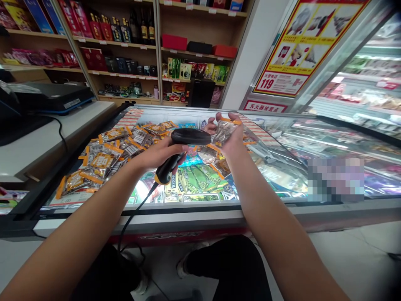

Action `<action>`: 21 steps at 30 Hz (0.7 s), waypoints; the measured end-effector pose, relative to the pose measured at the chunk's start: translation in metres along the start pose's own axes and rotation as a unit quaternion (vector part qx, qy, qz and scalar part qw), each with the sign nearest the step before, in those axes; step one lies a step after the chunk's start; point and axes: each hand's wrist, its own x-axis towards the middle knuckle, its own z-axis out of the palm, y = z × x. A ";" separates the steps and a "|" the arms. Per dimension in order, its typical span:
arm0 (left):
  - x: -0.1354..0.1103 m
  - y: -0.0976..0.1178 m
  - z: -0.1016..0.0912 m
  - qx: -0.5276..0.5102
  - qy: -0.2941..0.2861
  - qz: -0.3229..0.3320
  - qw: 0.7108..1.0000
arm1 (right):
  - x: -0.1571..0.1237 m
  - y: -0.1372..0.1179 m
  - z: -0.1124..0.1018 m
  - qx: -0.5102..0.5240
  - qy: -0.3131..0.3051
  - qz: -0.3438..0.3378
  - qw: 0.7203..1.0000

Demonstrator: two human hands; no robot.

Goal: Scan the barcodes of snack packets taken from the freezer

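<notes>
Chest freezer (219, 207) with glass lid, orange snack packets (103, 161) heaped along its left edge. Above lid's middle: left hand (159, 154) clenched round corded barcode scanner (180, 152), head aimed at small packet (224, 130) pinched upright in right hand (230, 136). Risk, by judgement: shiny wrapper glare or tilt spoiling the read; trailing cord (134, 215) snagging on freezer's near edge.

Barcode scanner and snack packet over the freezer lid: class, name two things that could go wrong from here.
1. The snack packet is glossy and crinkled in the right hand, so glare might spoil the read from the barcode scanner in the left hand.
2. The scanner cable hangs across the freezer's front edge and could snag, jerking the aim.
</notes>
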 end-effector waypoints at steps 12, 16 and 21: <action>0.002 -0.001 -0.003 -0.011 0.032 0.041 0.999 | -0.005 0.007 0.007 -0.086 -0.047 0.007 0.995; 0.001 0.002 -0.002 0.002 0.015 0.044 0.999 | -0.006 0.006 0.010 -0.058 -0.107 0.046 0.992; 0.002 -0.002 -0.007 -0.008 0.024 0.042 0.999 | -0.004 0.005 0.007 -0.059 -0.130 0.023 0.990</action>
